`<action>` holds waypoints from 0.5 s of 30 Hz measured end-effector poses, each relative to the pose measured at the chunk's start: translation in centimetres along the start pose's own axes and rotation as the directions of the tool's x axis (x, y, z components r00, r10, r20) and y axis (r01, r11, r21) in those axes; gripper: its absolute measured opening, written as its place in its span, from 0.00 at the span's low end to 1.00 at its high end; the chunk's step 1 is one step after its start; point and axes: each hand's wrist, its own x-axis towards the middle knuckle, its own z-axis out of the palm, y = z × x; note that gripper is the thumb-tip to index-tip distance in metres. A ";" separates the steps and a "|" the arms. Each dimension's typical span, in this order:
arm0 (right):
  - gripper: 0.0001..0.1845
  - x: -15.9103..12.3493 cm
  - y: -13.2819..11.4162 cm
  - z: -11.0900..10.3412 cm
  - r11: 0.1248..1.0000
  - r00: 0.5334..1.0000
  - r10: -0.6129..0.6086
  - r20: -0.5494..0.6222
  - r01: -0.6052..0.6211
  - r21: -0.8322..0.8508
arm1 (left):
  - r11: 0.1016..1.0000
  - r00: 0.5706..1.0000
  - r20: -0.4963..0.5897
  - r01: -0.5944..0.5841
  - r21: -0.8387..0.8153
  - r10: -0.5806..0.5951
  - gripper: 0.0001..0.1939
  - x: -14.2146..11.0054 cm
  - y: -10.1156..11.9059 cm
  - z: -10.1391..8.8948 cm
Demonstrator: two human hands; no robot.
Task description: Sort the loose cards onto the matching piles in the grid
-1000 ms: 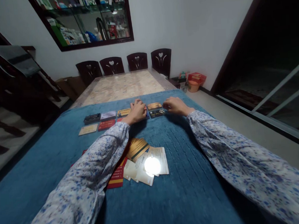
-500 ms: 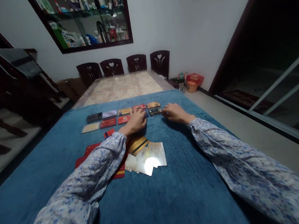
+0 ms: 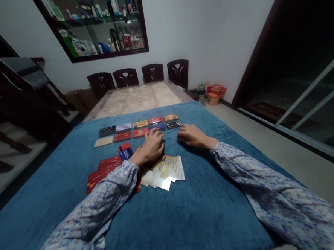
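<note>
My left hand (image 3: 152, 144) rests palm down on the blue cloth (image 3: 205, 198) with its fingers curled, and no card shows in it. It lies between two rows of laid-out cards (image 3: 140, 128) and a loose pile of pale cards (image 3: 165, 172), whose far edge my wrist covers. My right hand (image 3: 191, 134) sits just to its right, fingers bent onto the cloth, close to the black card (image 3: 174, 125) at the right end of the rows. A spread of red cards (image 3: 102, 170) lies left of my left forearm.
Beyond the cloth the marble-patterned tabletop (image 3: 137, 98) runs to several dark chairs (image 3: 137, 76) by the wall. A glass cabinet (image 3: 98, 23) hangs above them. An orange bucket (image 3: 214, 93) stands on the floor at right, and a staircase (image 3: 18, 96) is at left.
Both hands have drawn back from the far card rows toward me. A red and a blue card that my left hand covered now show in the rows, and more of the red spread is in view.
</note>
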 end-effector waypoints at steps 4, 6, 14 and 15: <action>0.10 -0.6 -0.8 0.5 0.998 0.999 -0.046 -0.016 0.046 0.037 | 1.000 1.000 -0.005 -0.010 0.003 0.010 0.17 -1.3 0.8 0.0; 0.10 -0.9 -1.2 0.7 0.995 0.996 -0.082 -0.024 0.083 0.051 | 1.000 1.000 -0.008 -0.014 0.003 0.014 0.17 -1.9 1.1 0.0; 0.11 -1.9 -2.5 0.8 0.986 0.990 -0.134 -0.042 0.137 0.096 | 0.998 0.999 0.009 -0.051 -0.029 0.051 0.15 -4.6 2.8 -0.8; 0.11 -2.0 -2.7 0.8 0.984 0.989 -0.144 -0.045 0.148 0.101 | 0.998 0.998 0.009 -0.056 -0.033 0.057 0.15 -4.9 3.0 -0.9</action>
